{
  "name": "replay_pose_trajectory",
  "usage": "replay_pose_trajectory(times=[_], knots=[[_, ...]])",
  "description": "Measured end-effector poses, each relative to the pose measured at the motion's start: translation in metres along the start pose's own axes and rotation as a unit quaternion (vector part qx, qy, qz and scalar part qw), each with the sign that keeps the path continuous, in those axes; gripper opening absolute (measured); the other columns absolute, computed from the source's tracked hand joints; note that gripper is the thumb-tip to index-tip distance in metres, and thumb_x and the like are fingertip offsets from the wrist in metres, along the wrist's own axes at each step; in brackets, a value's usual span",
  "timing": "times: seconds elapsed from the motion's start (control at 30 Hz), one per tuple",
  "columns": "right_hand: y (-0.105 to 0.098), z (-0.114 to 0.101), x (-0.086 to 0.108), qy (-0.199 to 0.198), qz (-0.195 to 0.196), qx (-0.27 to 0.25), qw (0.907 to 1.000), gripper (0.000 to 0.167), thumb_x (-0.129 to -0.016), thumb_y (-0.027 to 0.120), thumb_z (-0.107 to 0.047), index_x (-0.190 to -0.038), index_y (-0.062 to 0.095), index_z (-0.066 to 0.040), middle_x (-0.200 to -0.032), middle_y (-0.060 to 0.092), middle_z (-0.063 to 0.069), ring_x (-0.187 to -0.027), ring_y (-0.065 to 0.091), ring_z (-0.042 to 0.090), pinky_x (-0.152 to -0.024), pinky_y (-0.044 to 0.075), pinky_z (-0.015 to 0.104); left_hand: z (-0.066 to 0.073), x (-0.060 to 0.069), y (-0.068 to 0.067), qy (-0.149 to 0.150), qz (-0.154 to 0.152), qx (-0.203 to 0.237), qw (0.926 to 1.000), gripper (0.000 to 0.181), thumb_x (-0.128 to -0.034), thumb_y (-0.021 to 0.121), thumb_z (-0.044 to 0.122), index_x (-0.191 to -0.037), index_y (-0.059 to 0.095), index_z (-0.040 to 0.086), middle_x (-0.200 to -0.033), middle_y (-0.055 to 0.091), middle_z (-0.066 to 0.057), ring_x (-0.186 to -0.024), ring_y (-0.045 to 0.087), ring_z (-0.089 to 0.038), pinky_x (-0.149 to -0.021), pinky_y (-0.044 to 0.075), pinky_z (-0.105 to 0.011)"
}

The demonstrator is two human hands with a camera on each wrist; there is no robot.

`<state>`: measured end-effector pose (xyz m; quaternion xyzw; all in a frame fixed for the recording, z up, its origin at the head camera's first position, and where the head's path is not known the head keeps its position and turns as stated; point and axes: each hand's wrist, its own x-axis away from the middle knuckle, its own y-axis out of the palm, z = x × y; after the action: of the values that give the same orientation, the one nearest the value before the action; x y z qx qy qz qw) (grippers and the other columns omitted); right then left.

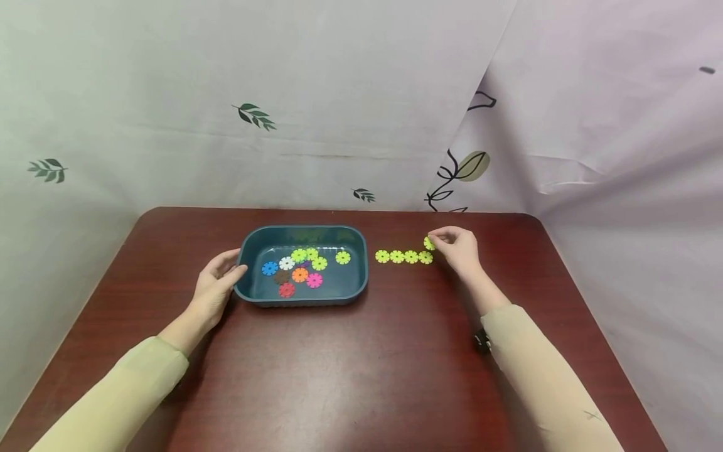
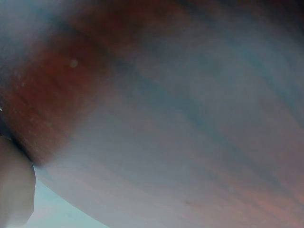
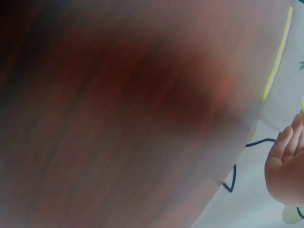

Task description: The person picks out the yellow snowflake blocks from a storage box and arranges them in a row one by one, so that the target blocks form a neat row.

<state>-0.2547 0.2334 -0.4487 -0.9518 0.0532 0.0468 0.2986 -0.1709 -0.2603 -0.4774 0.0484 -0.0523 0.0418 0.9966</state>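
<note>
A dark teal tray (image 1: 305, 302) stands on the table, and my left hand (image 1: 212, 290) grips its left end, thumb over the rim. Inside lie loose snowflake discs: a blue disc (image 1: 269, 269), a white disc (image 1: 287, 263), an orange disc (image 1: 300, 275), a pink disc (image 1: 314, 280), a red disc (image 1: 287, 290), a brown one and several yellow-green ones. Right of the tray, several yellow-green discs (image 1: 397, 257) form a straight row. My right hand (image 1: 462, 252) pinches another yellow-green disc (image 1: 428, 243) just above the row's right end.
The reddish-brown wooden table (image 1: 339, 376) reaches back to a pale cloth (image 1: 339, 144) printed with leaves. Cloth also hangs along the right side. Both wrist views show mostly blurred table, with part of a hand at one edge.
</note>
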Motion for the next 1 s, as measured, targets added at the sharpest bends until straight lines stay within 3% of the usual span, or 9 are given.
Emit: replay_pose_trajectory(times=[0.23, 0.63, 1.0], knots=[[-0.014, 0.015, 0.003, 0.021, -0.033, 0.063, 0.9972, 0.022, -0.099, 0.074, -0.017, -0.110, 0.080, 0.001, -0.100, 0.081, 0.017, -0.072, 0.059, -0.004, -0.067, 0.048, 0.018, 0.002, 0.001, 0.000, -0.005, -0.001, -0.008, 1.0000, 0.033, -0.1060, 0.066, 0.011, -0.137, 0.059, 0.018, -0.120, 0.064, 0.025, -0.115, 0.058, 0.006, -0.089, 0.054, -0.007], [-0.025, 0.028, 0.002, 0.012, -0.088, 0.095, 0.9915, 0.020, -0.099, 0.075, -0.014, -0.108, 0.080, 0.003, -0.091, 0.081, 0.015, -0.071, 0.064, 0.002, -0.068, 0.048, 0.021, 0.002, 0.001, 0.001, 0.005, -0.002, 0.008, 1.0000, 0.030, -0.1057, 0.065, 0.007, -0.131, 0.063, 0.022, -0.118, 0.066, 0.024, -0.115, 0.058, 0.006, -0.090, 0.053, -0.007], [-0.022, 0.033, 0.002, 0.004, -0.086, 0.113, 0.9898, 0.016, -0.098, 0.076, -0.012, -0.105, 0.080, 0.001, -0.094, 0.080, 0.018, -0.070, 0.061, -0.001, -0.073, 0.051, 0.026, 0.001, 0.002, 0.002, 0.011, -0.002, 0.011, 0.9999, 0.029, -0.1055, 0.065, 0.006, -0.130, 0.064, 0.022, -0.119, 0.067, 0.024, -0.117, 0.057, 0.004, -0.090, 0.053, -0.007]])
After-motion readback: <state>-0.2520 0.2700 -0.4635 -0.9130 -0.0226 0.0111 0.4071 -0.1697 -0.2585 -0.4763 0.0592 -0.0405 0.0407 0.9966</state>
